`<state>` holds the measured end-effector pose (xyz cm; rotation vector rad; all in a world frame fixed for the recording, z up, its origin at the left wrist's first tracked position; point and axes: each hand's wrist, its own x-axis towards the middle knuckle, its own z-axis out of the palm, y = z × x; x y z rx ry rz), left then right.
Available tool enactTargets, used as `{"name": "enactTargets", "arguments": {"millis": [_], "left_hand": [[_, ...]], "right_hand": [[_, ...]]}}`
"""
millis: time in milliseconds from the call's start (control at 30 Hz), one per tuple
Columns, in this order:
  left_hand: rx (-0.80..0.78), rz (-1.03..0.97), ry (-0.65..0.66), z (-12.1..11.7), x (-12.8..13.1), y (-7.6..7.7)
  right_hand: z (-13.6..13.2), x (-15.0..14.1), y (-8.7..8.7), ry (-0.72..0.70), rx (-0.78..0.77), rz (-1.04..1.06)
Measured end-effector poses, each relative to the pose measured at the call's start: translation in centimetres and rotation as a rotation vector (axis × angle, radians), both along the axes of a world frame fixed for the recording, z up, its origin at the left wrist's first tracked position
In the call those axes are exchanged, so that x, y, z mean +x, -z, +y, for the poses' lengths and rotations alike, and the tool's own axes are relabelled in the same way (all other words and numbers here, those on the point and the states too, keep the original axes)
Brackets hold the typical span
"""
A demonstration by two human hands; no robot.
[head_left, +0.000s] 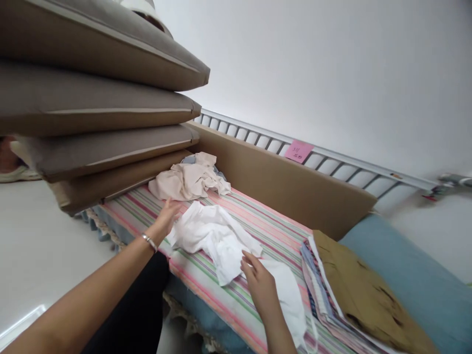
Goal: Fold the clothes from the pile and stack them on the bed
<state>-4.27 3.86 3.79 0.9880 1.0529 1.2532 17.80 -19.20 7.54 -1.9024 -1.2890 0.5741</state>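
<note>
A rumpled white garment [217,233] lies spread over the striped cloth [273,219], one part reaching under my right arm. What kind of garment it is, I cannot tell. My left hand [168,216] is at its far left edge, fingers stretched out and nothing gripped. Over its near right part hovers or rests my right hand [258,278], fingers apart and slightly bent; contact is unclear. Beyond my left hand sits a crumpled beige garment [188,181] with some grey-blue cloth [220,173] behind it.
A pile of folded clothes [361,290], olive-brown on top, lies at the right by a blue cushioned surface [409,270]. Thick grey-brown cushions [110,108] are stacked at the left. A tan board [273,172] and a metal rail carrying a pink note [299,150] line the wall.
</note>
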Motion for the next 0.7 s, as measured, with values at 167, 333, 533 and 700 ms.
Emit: {"name": "enactTargets", "arguments": {"millis": [167, 333, 533, 700], "left_hand": [[-0.097, 0.134, -0.078, -1.4, -1.3, 7.4], [0.041, 0.223, -0.078, -2.6, 0.3, 9.7], [0.172, 0.449, -0.210, -2.5, 0.1, 10.6], [0.020, 0.461, -0.185, -0.4, -0.2, 10.3]], "right_hand": [[-5.9, 6.5, 7.7, 0.340, -0.077, -0.105], [-10.4, 12.6, 14.1, 0.495, -0.133, -0.256], [-10.7, 15.1, 16.5, 0.603, -0.157, -0.286], [-9.2, 16.5, 15.8, 0.692, -0.144, -0.173]]}}
